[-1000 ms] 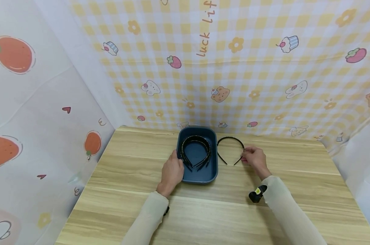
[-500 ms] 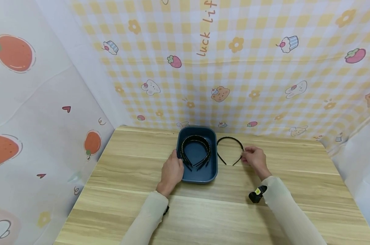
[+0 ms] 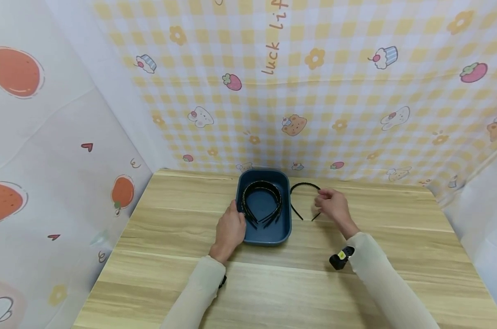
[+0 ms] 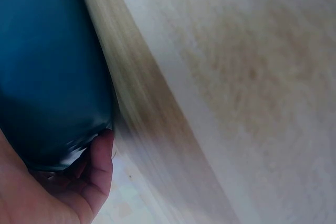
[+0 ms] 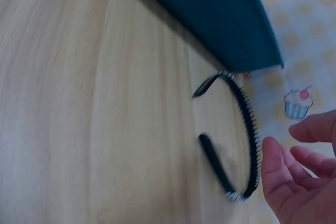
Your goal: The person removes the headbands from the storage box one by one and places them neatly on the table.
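Observation:
A blue rectangular plastic bin (image 3: 269,236) stands on the table. Inside it several black headbands (image 3: 263,184), some with gold flecks, lie nested together. My left hand (image 3: 229,227) grips the bin's left side; in the left wrist view its fingers (image 4: 102,163) curl over the blue edge. Just right of the bin lies another black headband (image 5: 253,142), toothed along its inner side, arch toward the wall. My right hand (image 3: 333,204) hovers at its right side and covers part of it. In the right wrist view the thumb and fingers are spread apart beside the band, holding nothing.
The wood-grain table (image 3: 182,219) ends at a yellow checked backdrop (image 3: 314,105) just behind the bin. A white printed wall sheet (image 3: 80,183) rises on the left. A small black wrist camera (image 3: 341,258) hangs under the right sleeve.
My right hand has shifted left and slightly back over the loose headband, leaving its earlier place at the band's right edge. The left hand and the bin stay in place.

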Tool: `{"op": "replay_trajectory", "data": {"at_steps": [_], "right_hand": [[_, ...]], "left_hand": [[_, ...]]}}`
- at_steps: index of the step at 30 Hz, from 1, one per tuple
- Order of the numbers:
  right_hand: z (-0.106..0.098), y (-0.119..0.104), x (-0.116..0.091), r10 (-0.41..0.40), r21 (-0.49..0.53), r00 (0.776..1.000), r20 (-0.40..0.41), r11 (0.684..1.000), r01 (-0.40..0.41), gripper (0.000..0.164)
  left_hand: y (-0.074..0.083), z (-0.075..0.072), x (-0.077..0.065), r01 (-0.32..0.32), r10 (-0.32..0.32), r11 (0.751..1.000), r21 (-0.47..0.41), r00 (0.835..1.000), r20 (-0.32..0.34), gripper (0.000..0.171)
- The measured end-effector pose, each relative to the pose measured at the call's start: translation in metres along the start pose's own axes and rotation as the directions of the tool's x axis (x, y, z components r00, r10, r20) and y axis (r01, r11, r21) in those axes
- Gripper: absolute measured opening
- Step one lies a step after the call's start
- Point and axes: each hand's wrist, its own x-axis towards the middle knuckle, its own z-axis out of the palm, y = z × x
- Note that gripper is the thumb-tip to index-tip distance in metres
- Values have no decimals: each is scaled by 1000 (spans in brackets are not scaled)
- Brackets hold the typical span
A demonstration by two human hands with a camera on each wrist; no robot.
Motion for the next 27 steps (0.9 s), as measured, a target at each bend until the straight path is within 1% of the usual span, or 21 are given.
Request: {"op": "replay_trajectory", "data": {"at_steps": [4,10,16,20,24,27], "right_hand": [[7,-11,0,-36,39,997,69,999,33,40],[17,-26,-5,-72,60,991,113,996,65,39],[28,-41,-12,-84,135,981,172,989,61,39],[37,-50,-18,-98,171,971,218,983,61,41],[45,-58,-21,-114,178,956,270,982,67,43],[52,-64,-23,-113,155,948,297,985,69,44]], "left_hand": [[-1,0,1,-2,2,1000,-3,1000,-1,49],[0,-1,0,-5,5,1000,-3,1000,0,49],[1,-2,0,-3,3,1000,-6,1000,2,49],[1,-2,0,-3,3,1000,-8,1000,4,48],[1,-1,0,0,1,1000,-6,1000,3,48],[1,-1,0,4,-4,1000,-5,1000,6,48]]}}
